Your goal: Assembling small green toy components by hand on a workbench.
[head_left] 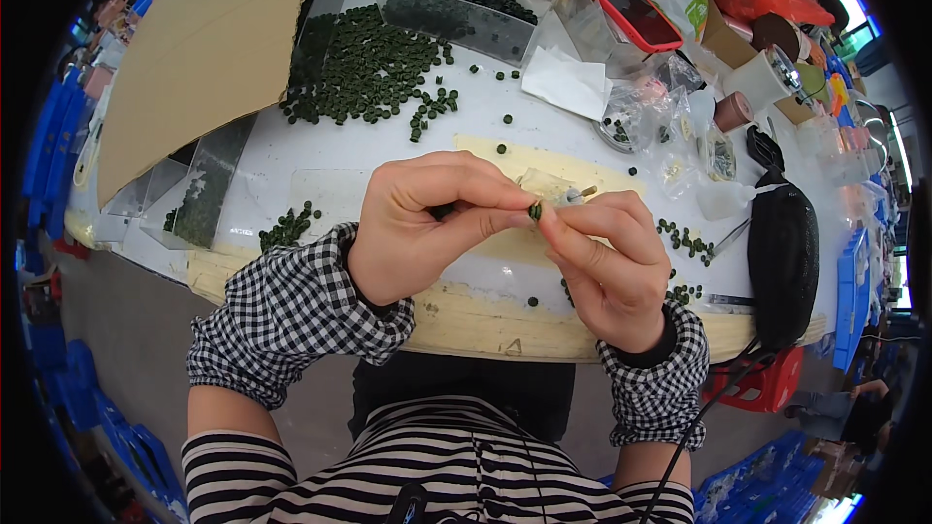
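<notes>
Over the table's near edge my two hands meet, fingertips together. My left hand (422, 218) pinches a small dark green round piece (535, 212) between thumb and forefinger. From the other side, my right hand (612, 262) grips the same piece with its thumb and fingers, hiding much of it. Behind the hands, a pale yellow sheet (476, 147) lies on the white table, with a small whitish fixture with a brass-coloured tip (582, 194) partly covered by my fingers. Loose green pieces lie on both sides, a small heap (289, 227) at left and a scatter (687, 241) at right.
A large pile of green pieces (364, 63) spreads at the back left, beside a cardboard sheet (209, 49). Clear bins (456, 24) stand behind. A red-cased phone (621, 2), white tissue (566, 81), plastic bags and a black pouch (784, 267) occupy the right.
</notes>
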Demonstrator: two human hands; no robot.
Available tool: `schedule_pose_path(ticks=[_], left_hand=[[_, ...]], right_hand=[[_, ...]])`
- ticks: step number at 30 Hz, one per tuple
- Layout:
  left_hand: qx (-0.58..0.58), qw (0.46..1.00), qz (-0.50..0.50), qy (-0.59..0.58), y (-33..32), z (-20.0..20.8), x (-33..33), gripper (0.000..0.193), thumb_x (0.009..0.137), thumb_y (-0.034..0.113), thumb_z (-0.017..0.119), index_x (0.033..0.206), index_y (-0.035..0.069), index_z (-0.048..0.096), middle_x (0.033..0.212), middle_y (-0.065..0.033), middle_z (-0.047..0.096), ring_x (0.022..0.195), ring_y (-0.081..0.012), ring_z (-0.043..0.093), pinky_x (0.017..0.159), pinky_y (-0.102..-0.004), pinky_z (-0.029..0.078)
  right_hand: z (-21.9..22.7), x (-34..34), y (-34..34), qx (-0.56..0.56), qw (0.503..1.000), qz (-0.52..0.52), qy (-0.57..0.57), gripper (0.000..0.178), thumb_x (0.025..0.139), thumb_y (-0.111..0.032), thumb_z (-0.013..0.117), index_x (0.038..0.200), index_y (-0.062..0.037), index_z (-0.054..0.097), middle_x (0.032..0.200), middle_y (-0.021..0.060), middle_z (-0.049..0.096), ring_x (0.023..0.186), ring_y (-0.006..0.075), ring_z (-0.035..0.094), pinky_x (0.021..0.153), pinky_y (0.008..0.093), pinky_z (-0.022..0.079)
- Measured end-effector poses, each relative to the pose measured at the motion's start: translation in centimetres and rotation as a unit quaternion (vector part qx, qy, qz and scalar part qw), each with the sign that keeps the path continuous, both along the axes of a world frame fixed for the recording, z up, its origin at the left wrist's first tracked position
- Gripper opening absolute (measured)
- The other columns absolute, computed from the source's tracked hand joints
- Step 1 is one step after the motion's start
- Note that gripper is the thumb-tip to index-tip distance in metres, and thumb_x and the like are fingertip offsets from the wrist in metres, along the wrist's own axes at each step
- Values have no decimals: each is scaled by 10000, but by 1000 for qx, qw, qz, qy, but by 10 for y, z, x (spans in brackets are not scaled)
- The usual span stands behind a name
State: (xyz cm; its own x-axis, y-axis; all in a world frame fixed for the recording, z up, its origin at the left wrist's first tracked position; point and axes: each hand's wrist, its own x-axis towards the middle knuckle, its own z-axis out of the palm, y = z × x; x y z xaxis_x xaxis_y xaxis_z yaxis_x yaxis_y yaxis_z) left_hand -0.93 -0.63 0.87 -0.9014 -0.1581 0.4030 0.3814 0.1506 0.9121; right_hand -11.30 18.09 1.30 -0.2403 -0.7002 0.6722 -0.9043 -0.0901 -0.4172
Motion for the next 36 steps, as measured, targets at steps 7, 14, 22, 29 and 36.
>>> schedule_pose_path(ticks=[7, 14, 22, 29, 36], left_hand=[[-44, 987, 28, -149, -6, 6, -10, 113, 833, 40, 718, 931, -9, 691, 724, 33, 593, 563, -32, 363, 522, -196, 310], [-346, 910, 87, -210, -25, 2, -17, 111, 811, 75, 698, 888, 8, 655, 565, 20, 417, 499, -56, 353, 473, -248, 294], [299, 909, 5, -291, -24, 12, -16, 260, 911, 13, 494, 1168, -13, 519, 964, -35, 539, 694, -93, 421, 627, -238, 383], [440, 855, 51, -269, -19, 5, -15, 346, 931, -43, 371, 1276, -70, 386, 1179, -173, 479, 767, -100, 408, 692, -222, 406], [424, 853, -46, -300, -13, 12, -11, 275, 1034, 161, 409, 1243, -10, 461, 894, -51, 581, 577, -30, 337, 508, -175, 326]], right_hand=[[-1, 3, -3, -24, 996, -88, 5, 442, 706, 55, 719, 1136, -46, 687, 894, 54, 632, 745, 214, 557, 652, 307, 452], [0, 3, -1, -36, 992, -117, 3, 400, 708, 67, 710, 1095, -32, 699, 862, 70, 629, 734, 216, 567, 642, 309, 452], [0, 2, -1, -40, 991, -129, -3, 377, 713, 60, 711, 1080, -27, 703, 843, 68, 625, 731, 212, 565, 640, 304, 449], [-5, -1, -1, -57, 981, -185, -5, 307, 745, 53, 704, 1043, -19, 708, 850, 79, 621, 745, 216, 562, 649, 302, 446], [-3, -8, 1, -16, 973, -231, -25, 213, 759, -35, 727, 961, -21, 661, 898, 107, 614, 838, 265, 573, 733, 343, 452]])
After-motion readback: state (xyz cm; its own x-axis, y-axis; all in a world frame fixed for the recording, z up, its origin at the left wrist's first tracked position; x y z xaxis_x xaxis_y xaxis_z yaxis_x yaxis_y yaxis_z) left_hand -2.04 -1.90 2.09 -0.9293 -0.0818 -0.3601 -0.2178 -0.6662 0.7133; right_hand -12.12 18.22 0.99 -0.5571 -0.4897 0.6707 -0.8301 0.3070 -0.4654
